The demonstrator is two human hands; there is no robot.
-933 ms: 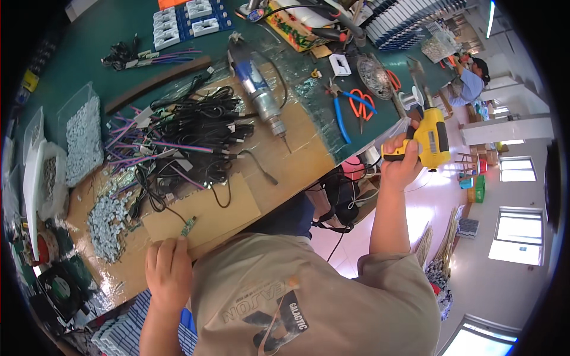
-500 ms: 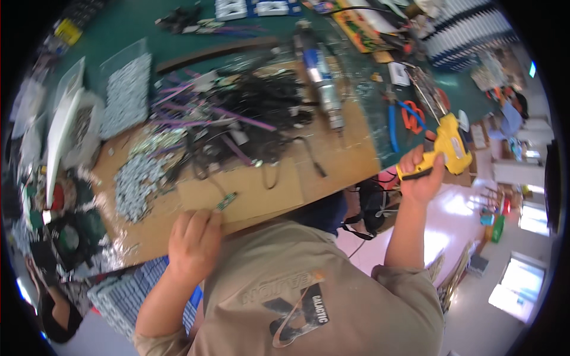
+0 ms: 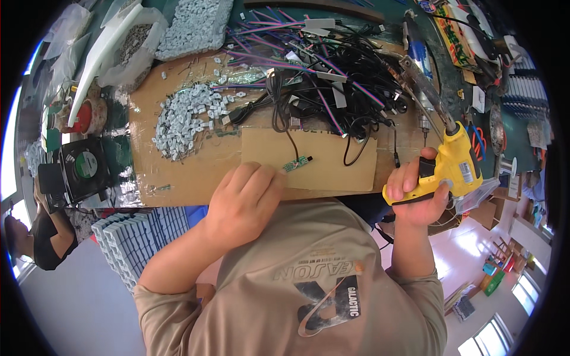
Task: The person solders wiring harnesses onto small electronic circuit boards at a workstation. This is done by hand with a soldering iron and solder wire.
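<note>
— On the cardboard sheet (image 3: 178,178) at the near edge of the bench, what is the left hand (image 3: 240,204) doing?
— It lies knuckles-up, fingers curled together, with the fingertips right at a small green circuit board (image 3: 295,163). Whether it pinches the board or only touches its end, I cannot tell; the fingers hide the contact.
— And where does that board lie?
— On a smaller tan cardboard patch (image 3: 332,160) laid over the big sheet, with a black lead running from it up into the tangle of black and purple cables (image 3: 332,83).
— The right hand (image 3: 418,199)?
— Closed tight round the grip of a yellow hot-glue gun (image 3: 454,163), held off the bench edge, to the right of the board and apart from it. Its nozzle points up and away toward a grey rotary tool (image 3: 418,71) lying on the green mat.
— What else is about?
— A heap of small white plastic connectors (image 3: 187,118) left of the cables, a clear bag of grey parts (image 3: 127,50) at the far left, a black cooling fan (image 3: 83,166) beside the cardboard's left edge, and a stack of ribbed grey trays (image 3: 139,237) below the bench.
</note>
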